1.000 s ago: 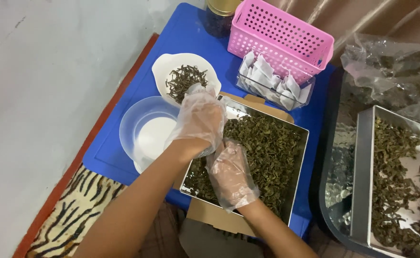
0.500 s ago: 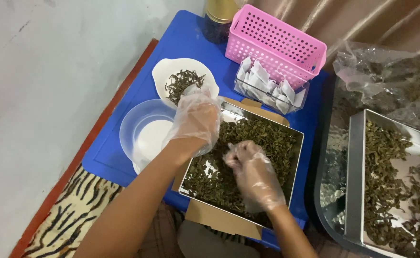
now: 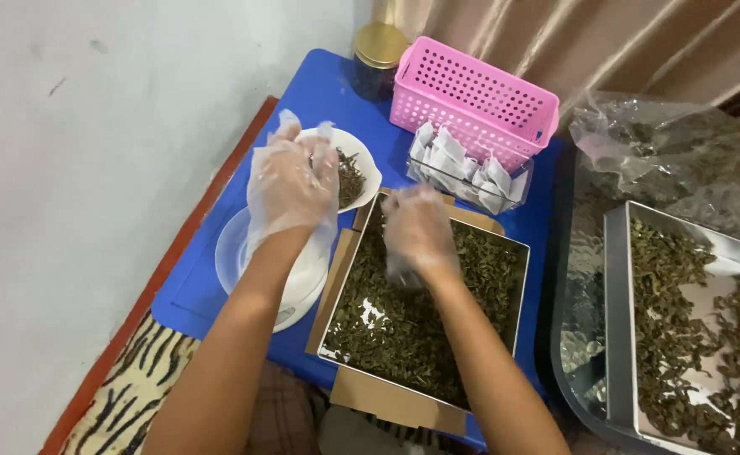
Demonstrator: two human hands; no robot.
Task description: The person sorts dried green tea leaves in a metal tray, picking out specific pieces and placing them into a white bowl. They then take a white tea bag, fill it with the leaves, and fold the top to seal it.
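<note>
Both my hands wear thin clear plastic gloves. My left hand (image 3: 290, 181) hovers with fingers spread over a small white bowl (image 3: 368, 173) that holds some dried green leaves. My right hand (image 3: 420, 232) is blurred, with its fingers curled down onto the dried leaves (image 3: 403, 329) at the far end of a square metal tray (image 3: 521, 282). I cannot make out whether it grips any leaves. The tray rests on a piece of brown cardboard (image 3: 387, 398).
A round clear container (image 3: 233, 253) sits under my left forearm on the blue table (image 3: 197, 295). Behind are a pink basket (image 3: 471, 97), a clear box of white sachets (image 3: 471, 173) and a gold-lidded jar (image 3: 378, 46). To the right, a second leaf tray (image 3: 616, 337) and a plastic bag (image 3: 673, 152).
My left hand has lifted off the tray's edge and now hovers over the white bowl. My right hand has moved from the tray's near side to its far end.
</note>
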